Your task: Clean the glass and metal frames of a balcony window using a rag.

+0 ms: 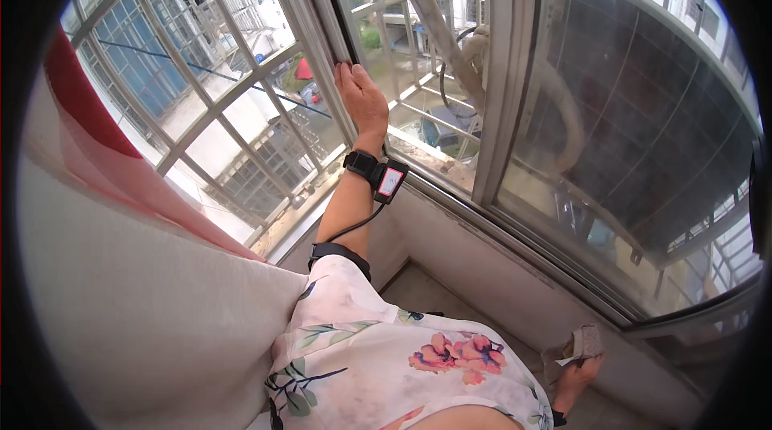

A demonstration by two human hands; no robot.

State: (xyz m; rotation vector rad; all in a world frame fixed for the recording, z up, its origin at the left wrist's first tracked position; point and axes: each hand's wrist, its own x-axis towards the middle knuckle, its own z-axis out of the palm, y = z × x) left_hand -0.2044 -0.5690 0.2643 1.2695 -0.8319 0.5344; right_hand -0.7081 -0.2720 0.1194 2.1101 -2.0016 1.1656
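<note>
My left hand (363, 97) is raised to a vertical metal post of the window frame (329, 26). Its fingers lie close together and hold the post's edge; the fingertips are partly hidden. Low on the right, my right hand (579, 377) grips a bunched, greyish-beige cloth-like piece (586, 342) beside the wall below the window. Its exact material is unclear. To the right of my left hand is a sliding window's glass pane (603, 98), hazy with smears. The lower window track (446, 201) runs slanting beneath the panes.
A white curtain (151, 309) with a red and pink edge (102, 98) hangs at left, against my arm. Metal security bars (217, 110) stand outside the glass. Under the sill is a pale wall (476, 255), meeting the floor (422, 288). A cable (362, 222) runs along my left forearm.
</note>
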